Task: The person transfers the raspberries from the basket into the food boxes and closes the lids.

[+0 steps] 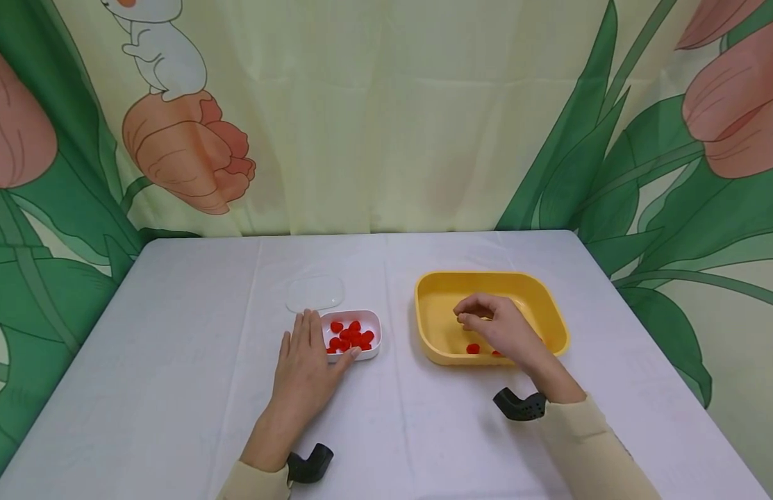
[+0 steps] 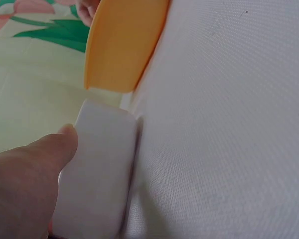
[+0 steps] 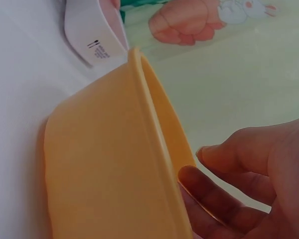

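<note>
My left hand (image 1: 307, 361) lies along the left side of a small white box (image 1: 378, 326), fingers straight and together. Its thumb (image 2: 65, 147) rests at the box's near rim. Several small red pieces (image 1: 355, 337) lie inside the box. Over a yellow tub (image 1: 433, 295), my right hand (image 1: 495, 326) reaches in from the right with fingers bent. In the right wrist view a gap shows between thumb and index fingertip, with nothing visible in it. Below that hand, a red piece (image 1: 473, 348) sits on the tub's floor, with others partly hidden by the wrist and wall.
Behind the white box lies a clear lid (image 1: 314, 292), flat on the white tablecloth (image 1: 192, 347). A printed curtain (image 1: 373, 139) hangs just past the table's far edge. Black wrist cameras (image 1: 311, 464) sit at both cuffs. The tub's raised wall stands between the right forearm and the box.
</note>
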Motion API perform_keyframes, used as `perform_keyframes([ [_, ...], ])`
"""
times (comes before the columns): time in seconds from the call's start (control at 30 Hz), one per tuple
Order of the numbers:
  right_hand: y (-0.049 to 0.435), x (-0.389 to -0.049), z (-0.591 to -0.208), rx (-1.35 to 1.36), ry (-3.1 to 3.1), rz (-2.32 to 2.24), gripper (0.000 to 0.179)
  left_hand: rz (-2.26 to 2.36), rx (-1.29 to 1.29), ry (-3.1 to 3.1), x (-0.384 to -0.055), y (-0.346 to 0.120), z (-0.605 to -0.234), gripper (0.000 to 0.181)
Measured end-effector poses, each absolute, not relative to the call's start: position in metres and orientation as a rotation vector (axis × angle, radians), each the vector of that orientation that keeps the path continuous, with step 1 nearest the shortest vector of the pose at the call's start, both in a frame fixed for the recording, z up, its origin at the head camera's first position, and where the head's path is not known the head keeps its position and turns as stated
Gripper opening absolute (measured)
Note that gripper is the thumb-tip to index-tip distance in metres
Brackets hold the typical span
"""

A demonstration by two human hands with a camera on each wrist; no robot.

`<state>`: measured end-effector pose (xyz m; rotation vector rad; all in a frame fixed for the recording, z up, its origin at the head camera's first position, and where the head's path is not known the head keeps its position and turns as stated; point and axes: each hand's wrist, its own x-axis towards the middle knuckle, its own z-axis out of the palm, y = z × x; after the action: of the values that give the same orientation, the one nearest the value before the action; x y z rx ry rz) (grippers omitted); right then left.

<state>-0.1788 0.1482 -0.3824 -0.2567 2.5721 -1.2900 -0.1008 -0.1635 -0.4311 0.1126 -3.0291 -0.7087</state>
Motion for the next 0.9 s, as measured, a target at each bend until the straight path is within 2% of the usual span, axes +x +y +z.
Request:
perform_keyframes([
  [0.53,0.158,-0.184,-0.389,-0.239,2.599,-1.058,0.017,-0.713,0.102,-2.988,-0.102,-0.163,-0.431,0.101],
  [0.9,0.152,-0.188,-0.394,-0.325,2.52,-0.852,0.009,-0.72,0.115,-3.0,-0.102,-0.163,-0.431,0.103],
])
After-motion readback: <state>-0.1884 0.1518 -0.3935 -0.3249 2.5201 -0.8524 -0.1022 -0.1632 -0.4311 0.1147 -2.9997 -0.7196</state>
